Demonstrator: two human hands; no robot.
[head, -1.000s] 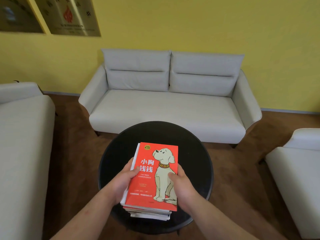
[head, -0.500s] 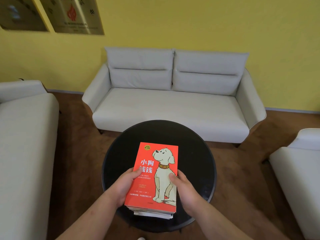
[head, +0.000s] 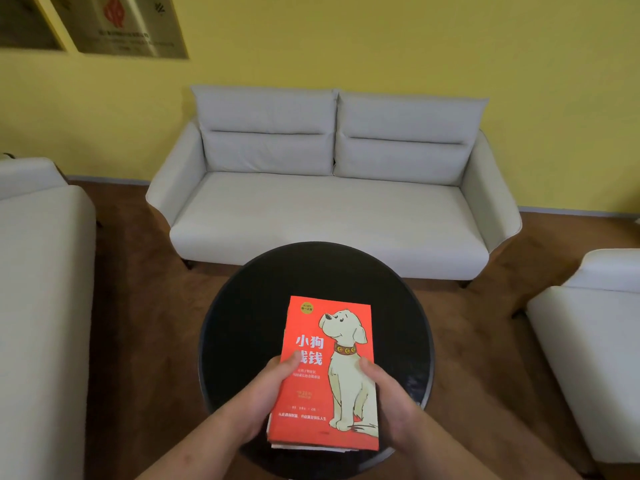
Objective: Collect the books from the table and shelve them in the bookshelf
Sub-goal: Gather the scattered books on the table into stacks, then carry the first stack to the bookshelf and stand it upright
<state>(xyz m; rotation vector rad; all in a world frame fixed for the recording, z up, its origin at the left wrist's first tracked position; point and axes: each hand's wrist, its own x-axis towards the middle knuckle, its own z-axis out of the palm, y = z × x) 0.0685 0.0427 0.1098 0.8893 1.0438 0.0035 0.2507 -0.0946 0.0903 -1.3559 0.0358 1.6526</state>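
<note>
A stack of books (head: pixel 325 372) topped by a red cover with a white cartoon dog is held over the near part of the round black table (head: pixel 249 323). My left hand (head: pixel 266 393) grips the stack's left side, thumb on the cover. On the right side my right hand (head: pixel 388 400) clamps it, thumb on top as well. Edges of lower books show beneath the red one at the near end. No bookshelf is in view.
A light grey two-seat sofa (head: pixel 329 216) stands against the yellow wall behind the table. Another pale sofa (head: pixel 38 289) runs along the left, and an armchair (head: pixel 595 341) sits at the right. Brown carpet surrounds the table. Framed plaques (head: pixel 114 22) hang at upper left.
The stack's lower books have been squared up under the red cover. Both hands have slid nearer along its sides, and the view has shifted slightly.
</note>
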